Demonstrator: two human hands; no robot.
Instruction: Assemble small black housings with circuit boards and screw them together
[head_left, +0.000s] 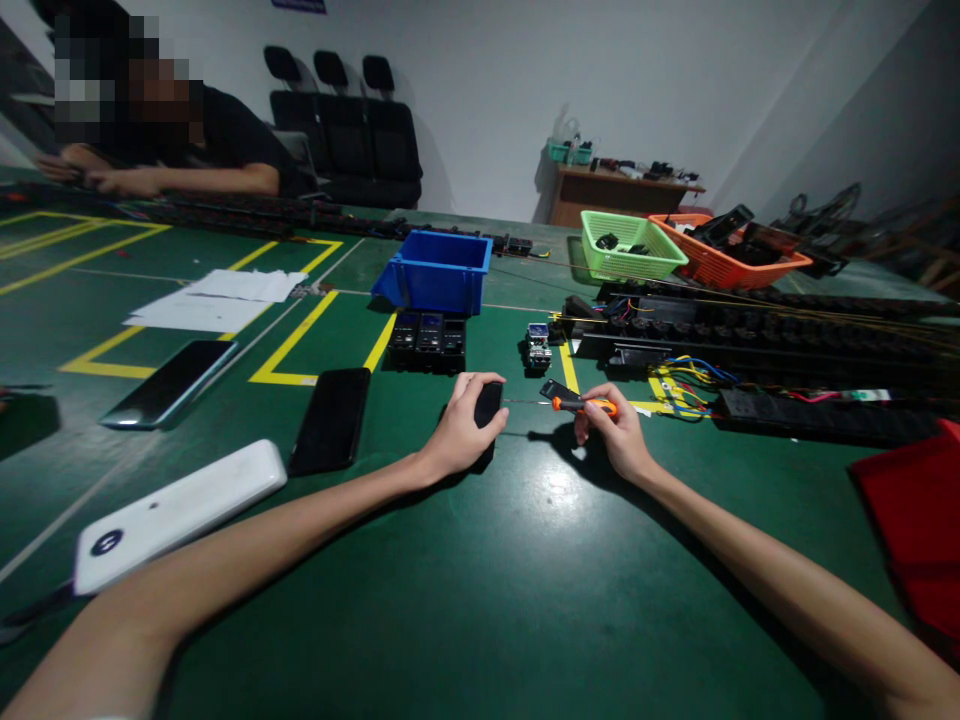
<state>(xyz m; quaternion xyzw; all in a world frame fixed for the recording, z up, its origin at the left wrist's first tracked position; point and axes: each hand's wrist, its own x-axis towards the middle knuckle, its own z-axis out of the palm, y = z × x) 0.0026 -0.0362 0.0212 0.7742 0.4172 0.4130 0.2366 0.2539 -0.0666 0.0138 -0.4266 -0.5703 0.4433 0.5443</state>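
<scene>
My left hand (463, 428) is closed around a small black box-shaped part (489, 402) just above the green table; my fingers cover much of it. In my right hand (616, 435) is a screwdriver (592, 406) with an orange and black handle. Its thin shaft points left, and the tip is at or close to the right side of the black part; contact cannot be made out. Behind the screwdriver lies a small flat black piece (556, 390). A small module with exposed parts (538, 346) stands farther back, between my hands.
Black modules (427, 343) sit before a blue bin (439, 275). Two phones (330, 420) and a white device (180, 515) lie left. Long black rails with wires (697, 335), a green basket (634, 250) and an orange basket (727, 258) are right. A person (180, 150) sits across the table.
</scene>
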